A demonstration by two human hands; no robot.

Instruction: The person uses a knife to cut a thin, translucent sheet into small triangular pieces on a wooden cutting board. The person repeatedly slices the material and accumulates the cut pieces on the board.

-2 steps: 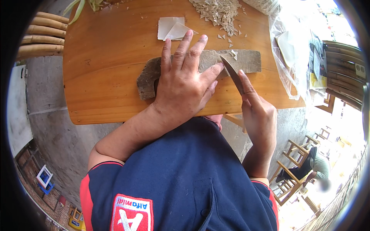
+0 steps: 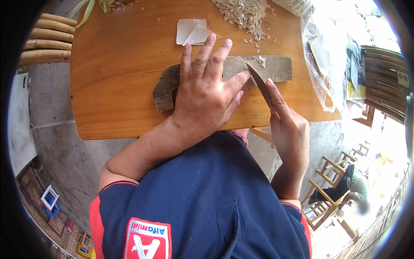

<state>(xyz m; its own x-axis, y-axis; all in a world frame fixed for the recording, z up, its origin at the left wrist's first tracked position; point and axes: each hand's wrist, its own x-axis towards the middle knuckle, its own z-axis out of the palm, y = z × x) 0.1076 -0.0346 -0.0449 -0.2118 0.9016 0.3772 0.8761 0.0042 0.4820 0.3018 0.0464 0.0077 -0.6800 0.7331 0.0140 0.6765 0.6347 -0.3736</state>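
Note:
My left hand [image 2: 202, 90] rests palm down across a worn grey block [image 2: 276, 68] on the wooden table, fingers spread, the index fingertip beside the knife tip and the thumb below it. What lies under that fingertip is too small to make out. My right hand [image 2: 288, 125] is closed on the handle of a dark-bladed knife [image 2: 259, 82], index finger along it, the tip touching the block. Small pale triangular bits [image 2: 261, 61] lie on the block near the blade. Two thin pale squarish pieces [image 2: 187, 31] lie beyond my left fingers.
The wooden table [image 2: 108, 86] holds a pile of small pale triangles [image 2: 241, 13], a clear plastic bag [image 2: 319, 73] at the right, and pale green strips [image 2: 88, 9]. Bamboo seats [image 2: 49, 36] flank it. Another person [image 2: 355, 185] bends among wooden chairs at lower right.

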